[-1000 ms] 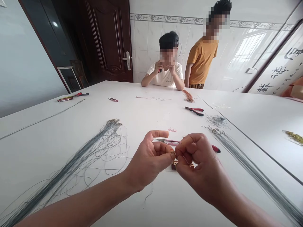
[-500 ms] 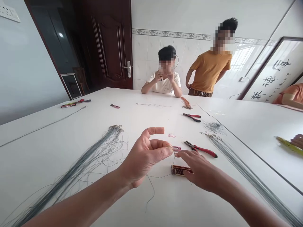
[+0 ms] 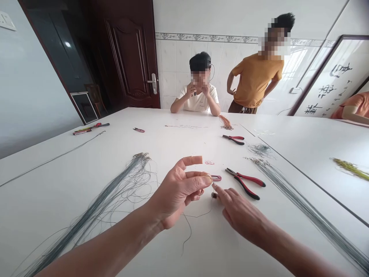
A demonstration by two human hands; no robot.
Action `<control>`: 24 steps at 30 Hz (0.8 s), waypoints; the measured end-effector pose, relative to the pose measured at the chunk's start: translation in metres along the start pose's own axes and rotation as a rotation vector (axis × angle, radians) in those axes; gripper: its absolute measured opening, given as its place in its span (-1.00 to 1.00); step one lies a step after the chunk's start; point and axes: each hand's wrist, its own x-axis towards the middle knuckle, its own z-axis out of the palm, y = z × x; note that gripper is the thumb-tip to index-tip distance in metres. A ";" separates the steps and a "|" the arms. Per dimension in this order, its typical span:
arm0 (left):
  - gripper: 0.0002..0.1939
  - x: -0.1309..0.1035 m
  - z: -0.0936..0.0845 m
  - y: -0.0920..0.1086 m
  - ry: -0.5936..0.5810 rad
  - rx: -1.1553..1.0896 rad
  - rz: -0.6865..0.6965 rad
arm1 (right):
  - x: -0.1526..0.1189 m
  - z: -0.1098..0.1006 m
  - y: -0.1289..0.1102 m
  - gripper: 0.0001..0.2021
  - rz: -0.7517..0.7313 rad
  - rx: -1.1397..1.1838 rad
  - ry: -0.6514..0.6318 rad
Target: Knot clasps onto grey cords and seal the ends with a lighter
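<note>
My left hand (image 3: 183,188) is raised over the table. Its thumb and index finger pinch a thin grey line (image 3: 186,234) near a tiny brass-coloured end; the other fingers are loosely bent or raised. Close to that pinch, my right hand (image 3: 240,207) has its index fingertip at the line. From between its index finger and thumb pokes the end of a small dark red box (image 3: 214,195), the rest hidden by the hand. Behind the hands lie pink thread snips (image 3: 216,178), partly covered, and red-and-black pliers (image 3: 246,181) with handles spread.
Bundles of grey line lie left (image 3: 98,204) and right (image 3: 300,207), their ends brass-coloured. Farther back are smaller pliers (image 3: 235,139), other snips (image 3: 138,130), a line tangle (image 3: 261,148) and an orange bundle (image 3: 226,123). One person sits opposite; another stands behind.
My right hand has turned, and the small box has gone from side-on to mostly hidden behind it. My left hand still pinches the line. A co-worker's hand has left the yellow-green bundle at right.
</note>
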 end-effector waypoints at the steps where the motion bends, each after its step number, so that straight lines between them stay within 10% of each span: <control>1: -0.56 -0.001 0.000 0.000 -0.011 -0.001 -0.015 | 0.005 -0.004 -0.001 -0.54 0.025 0.060 0.039; 11: -0.63 -0.001 0.001 -0.003 -0.018 -0.034 -0.063 | 0.011 -0.023 -0.054 -0.77 0.266 1.232 0.165; 16: -0.62 0.004 -0.003 -0.004 0.000 -0.007 -0.023 | 0.025 -0.017 -0.060 -0.53 0.406 1.342 0.132; 24: -0.63 0.011 -0.005 -0.004 -0.010 -0.138 -0.083 | 0.042 -0.012 -0.067 -0.72 0.505 1.419 0.130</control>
